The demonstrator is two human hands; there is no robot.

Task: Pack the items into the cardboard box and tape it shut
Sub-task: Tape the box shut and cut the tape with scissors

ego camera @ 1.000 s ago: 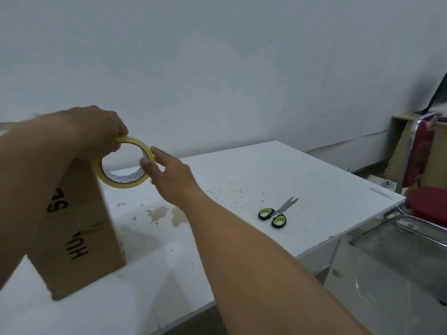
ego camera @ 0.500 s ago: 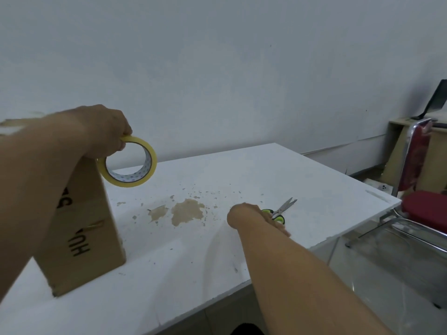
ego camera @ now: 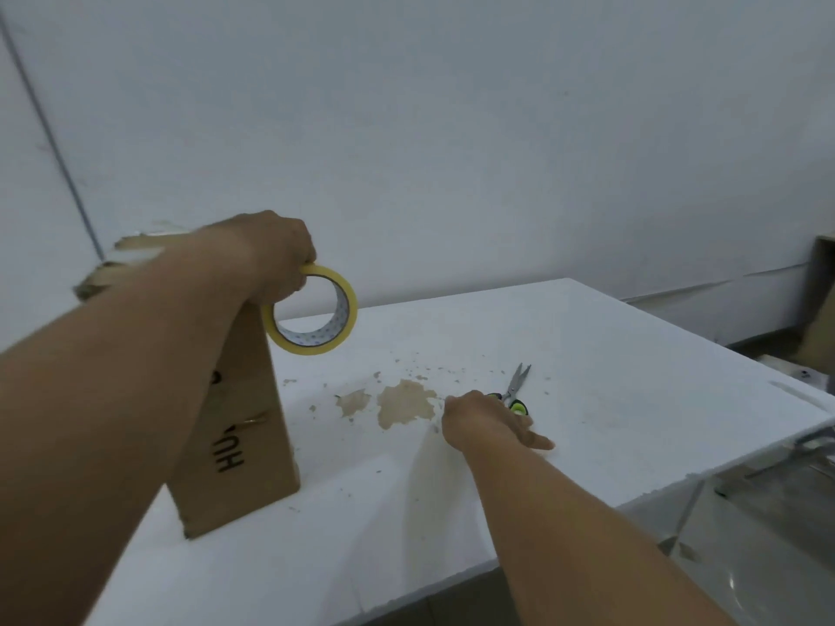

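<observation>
A tall brown cardboard box [ego camera: 239,426] with black lettering stands upright on the left of the white table [ego camera: 632,390]. My left hand [ego camera: 271,250] grips a yellow tape roll [ego camera: 349,309] in the air, beside the box's upper right edge. My left forearm hides the top of the box. Green-and-black scissors [ego camera: 516,385] lie on the table to the right, blades pointing away from me. My right hand [ego camera: 483,422] is closed over their handles, hiding most of them.
Brown stains [ego camera: 404,402] and small flecks mark the table between box and scissors. The table's right edge drops off to a metal chair frame [ego camera: 809,449]. A brown panel [ego camera: 824,327] leans by the wall at far right.
My right hand left the tape roll, dropped right onto the table and took the scissors' handles; the blades now point more straight away. My left hand kept the tape roll by the box.
</observation>
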